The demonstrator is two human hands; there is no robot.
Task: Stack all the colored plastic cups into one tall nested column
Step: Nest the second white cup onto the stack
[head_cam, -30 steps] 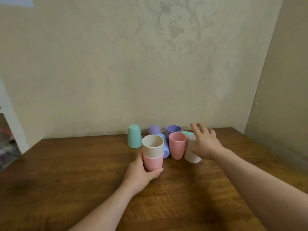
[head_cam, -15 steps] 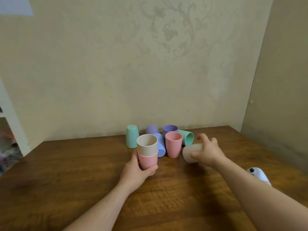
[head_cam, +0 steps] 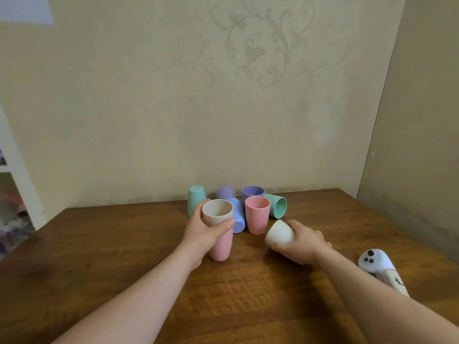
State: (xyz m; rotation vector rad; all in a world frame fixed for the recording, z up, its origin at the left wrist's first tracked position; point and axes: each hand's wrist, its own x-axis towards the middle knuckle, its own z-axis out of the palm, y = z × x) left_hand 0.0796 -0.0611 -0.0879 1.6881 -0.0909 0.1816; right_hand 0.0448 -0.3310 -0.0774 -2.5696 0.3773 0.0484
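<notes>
My left hand (head_cam: 202, 232) grips a two-cup stack: a beige cup (head_cam: 217, 212) nested in a pink cup (head_cam: 221, 248), upright and tilted slightly. My right hand (head_cam: 301, 242) holds a white cup (head_cam: 279, 233) tipped on its side, base pointing up-left. Behind them stand an upright pink cup (head_cam: 257, 218), a blue cup (head_cam: 237, 218), an upright purple cup (head_cam: 252, 192), an upside-down purple cup (head_cam: 225, 193), an upside-down green cup (head_cam: 196, 200) and a green cup (head_cam: 278, 205) lying on its side.
The wooden table (head_cam: 124, 256) ends at a papered wall behind the cups and a side wall on the right. A white controller-like object (head_cam: 380, 268) lies at the right, by my right forearm. Shelves stand at the far left.
My right hand has lifted the white cup off the table, tipped it and drawn it towards me. My left hand has raised the beige-and-pink stack slightly. The view has tilted down.
</notes>
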